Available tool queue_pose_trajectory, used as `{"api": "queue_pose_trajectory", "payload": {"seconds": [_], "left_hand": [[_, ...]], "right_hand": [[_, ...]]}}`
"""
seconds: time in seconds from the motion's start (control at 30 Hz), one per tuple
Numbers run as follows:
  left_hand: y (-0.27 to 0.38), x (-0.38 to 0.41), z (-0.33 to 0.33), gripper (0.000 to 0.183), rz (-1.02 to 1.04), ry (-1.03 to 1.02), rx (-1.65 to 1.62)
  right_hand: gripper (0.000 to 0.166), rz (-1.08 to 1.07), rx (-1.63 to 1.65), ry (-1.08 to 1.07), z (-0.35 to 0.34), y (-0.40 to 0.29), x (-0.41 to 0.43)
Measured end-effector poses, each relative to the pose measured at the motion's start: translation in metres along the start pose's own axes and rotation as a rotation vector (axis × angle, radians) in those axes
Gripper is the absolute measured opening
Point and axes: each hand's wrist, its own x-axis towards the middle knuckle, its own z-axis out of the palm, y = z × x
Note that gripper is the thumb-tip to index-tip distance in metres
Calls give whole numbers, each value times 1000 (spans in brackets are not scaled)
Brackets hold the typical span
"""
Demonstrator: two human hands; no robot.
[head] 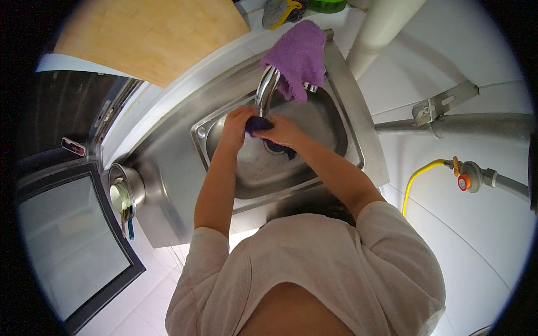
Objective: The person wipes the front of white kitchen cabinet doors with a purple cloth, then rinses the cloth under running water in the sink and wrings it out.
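Note:
Under the spout of the chrome faucet [265, 90], both my hands grip a dark blue-purple cloth [257, 124] above the sink. My left hand [238, 123] is on its left side, and my right hand [280, 129] has its right side between the fingers. Part of the cloth hangs down over the drain of the stainless steel sink basin [323, 122]. A purple terry cloth [298, 54] is draped over the faucet's upper part and hides it. Whether water runs from the spout cannot be told.
A metal bowl [138, 185] with a pale green cup [120, 197] and utensils stands on the counter's left end. Behind the sink are a wooden board [155, 33], a grey-yellow sponge or cloth [279, 12] and a white pipe [378, 38]. A gas valve [470, 176] with a yellow hose is at right.

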Motion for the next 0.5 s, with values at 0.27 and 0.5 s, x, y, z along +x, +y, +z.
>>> {"api": "queue_pose_trajectory", "payload": {"seconds": [0.27,0.5], "left_hand": [[-77,-47,51,73,-1289,360,-1006],[-55,-56,92,47,-966,34,-1789]], "right_hand": [[17,69,985,-42,-6,-20,-16],[21,49,973,-17,-10,-18,-43]]}}
